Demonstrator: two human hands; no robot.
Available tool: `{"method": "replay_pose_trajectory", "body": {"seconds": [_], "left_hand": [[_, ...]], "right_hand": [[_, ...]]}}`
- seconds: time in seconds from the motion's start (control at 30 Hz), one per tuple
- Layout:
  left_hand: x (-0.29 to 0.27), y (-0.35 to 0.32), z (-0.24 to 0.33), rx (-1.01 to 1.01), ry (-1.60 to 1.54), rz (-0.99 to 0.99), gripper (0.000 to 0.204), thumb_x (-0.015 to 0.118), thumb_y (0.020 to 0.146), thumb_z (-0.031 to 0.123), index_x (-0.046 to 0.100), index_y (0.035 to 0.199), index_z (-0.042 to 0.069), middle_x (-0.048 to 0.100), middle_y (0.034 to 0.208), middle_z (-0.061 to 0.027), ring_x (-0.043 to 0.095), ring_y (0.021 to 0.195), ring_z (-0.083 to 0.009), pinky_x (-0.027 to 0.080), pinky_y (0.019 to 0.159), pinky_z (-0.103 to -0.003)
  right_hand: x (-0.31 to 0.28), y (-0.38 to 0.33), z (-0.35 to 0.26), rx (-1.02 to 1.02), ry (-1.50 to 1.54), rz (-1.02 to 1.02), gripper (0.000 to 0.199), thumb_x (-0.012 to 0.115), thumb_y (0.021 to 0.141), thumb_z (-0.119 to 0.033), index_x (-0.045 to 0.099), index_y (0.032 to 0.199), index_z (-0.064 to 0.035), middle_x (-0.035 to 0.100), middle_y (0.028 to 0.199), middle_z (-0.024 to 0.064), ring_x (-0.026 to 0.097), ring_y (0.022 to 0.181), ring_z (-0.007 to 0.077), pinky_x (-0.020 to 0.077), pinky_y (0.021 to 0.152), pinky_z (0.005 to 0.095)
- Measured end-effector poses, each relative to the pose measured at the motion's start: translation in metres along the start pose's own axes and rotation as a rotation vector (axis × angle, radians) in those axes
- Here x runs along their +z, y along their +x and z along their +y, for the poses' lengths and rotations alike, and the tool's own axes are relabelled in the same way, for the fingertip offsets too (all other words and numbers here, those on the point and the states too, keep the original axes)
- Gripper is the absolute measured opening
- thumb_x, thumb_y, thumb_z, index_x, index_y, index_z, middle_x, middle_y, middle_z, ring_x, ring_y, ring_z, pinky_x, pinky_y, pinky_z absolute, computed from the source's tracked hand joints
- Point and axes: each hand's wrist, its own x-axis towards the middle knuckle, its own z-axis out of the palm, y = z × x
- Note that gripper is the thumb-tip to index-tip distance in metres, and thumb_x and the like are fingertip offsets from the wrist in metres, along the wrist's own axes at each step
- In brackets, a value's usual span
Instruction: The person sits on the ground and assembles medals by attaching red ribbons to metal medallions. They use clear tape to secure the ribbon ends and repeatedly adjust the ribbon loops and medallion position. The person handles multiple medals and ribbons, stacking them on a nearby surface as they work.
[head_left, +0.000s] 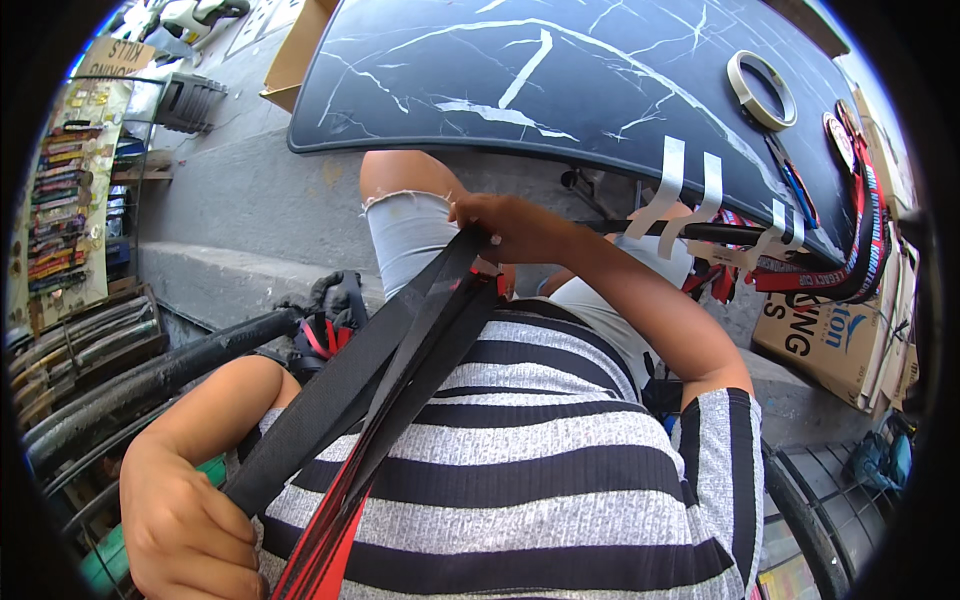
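Two hands were in view: the left hand (190, 520) at the lower left and the right hand (505, 225) near the middle of the frame. Between them ran two black straps (350, 385), with one red strap (325, 560) showing at the lower edge. One dark marbled table (520, 70) filled the upper middle. On it, at the upper right, lay one roll of tape (762, 90). Four white tape strips (690, 185) hung along its lower right edge. Two cardboard boxes could be counted, one (295, 50) at the upper left of the table and one (835, 340) at the right.
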Motion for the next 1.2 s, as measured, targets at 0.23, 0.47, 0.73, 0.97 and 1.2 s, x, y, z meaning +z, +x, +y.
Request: {"method": "replay_pose_trajectory", "body": {"seconds": [0.23,0.47,0.73,0.97,1.2], "left_hand": [[0.001,-0.003,0.003,-0.020,0.018,-0.014,0.021,0.054,0.081,0.002,0.053,0.060,0.005,0.050,0.054,-0.0044,0.049,0.041,-0.0120,0.035,0.040,-0.025],[-0.003,-0.015,0.010,-0.044,0.090,-0.084,0.020,0.054,0.087,0.004,0.057,0.067,0.005,0.057,0.061,-0.0061,0.055,0.046,-0.0123,0.042,0.045,-0.023],[-0.006,-0.020,0.011,-0.033,0.133,-0.117,0.021,0.054,0.090,0.006,0.057,0.069,0.007,0.057,0.063,-0.0040,0.057,0.048,-0.0111,0.045,0.048,-0.020],[-0.001,-0.019,0.009,-0.018,0.143,-0.047,0.023,0.053,0.090,0.005,0.056,0.068,0.008,0.057,0.062,-0.0039,0.056,0.047,-0.0111,0.044,0.047,-0.020],[-0.001,-0.020,0.013,-0.047,0.151,-0.053,0.024,0.052,0.090,0.004,0.055,0.067,0.009,0.057,0.061,-0.0037,0.055,0.046,-0.0107,0.042,0.046,-0.020]], "right_hand": [[-0.005,0.010,0.004,-0.214,-0.227,0.085,0.028,0.068,0.071,0.001,0.063,0.097,-0.0095,0.062,0.091,0.0082,0.059,0.090,0.0298,0.0462,0.082,0.0385],[-0.007,0.003,0.009,-0.189,-0.152,0.070,0.031,0.072,0.068,0.001,0.069,0.096,-0.0091,0.064,0.096,0.0077,0.056,0.103,0.0280,0.0443,0.092,0.0398],[0.013,0.005,0.015,0.021,-0.092,-0.185,0.041,0.071,0.072,0.000,0.071,0.112,-0.0098,0.066,0.104,0.0110,0.063,0.102,0.0277,0.0493,0.088,0.0372],[0.008,0.007,0.006,0.129,-0.013,-0.328,0.050,0.083,0.065,-0.012,0.071,0.113,-0.0115,0.068,0.109,0.0123,0.065,0.102,0.0287,0.0502,0.088,0.0366],[0.003,0.008,0.013,-0.060,-0.126,-0.170,0.043,0.079,0.068,-0.006,0.074,0.109,-0.0141,0.068,0.097,0.0057,0.055,0.097,0.0246,0.0429,0.091,0.0366]]}}
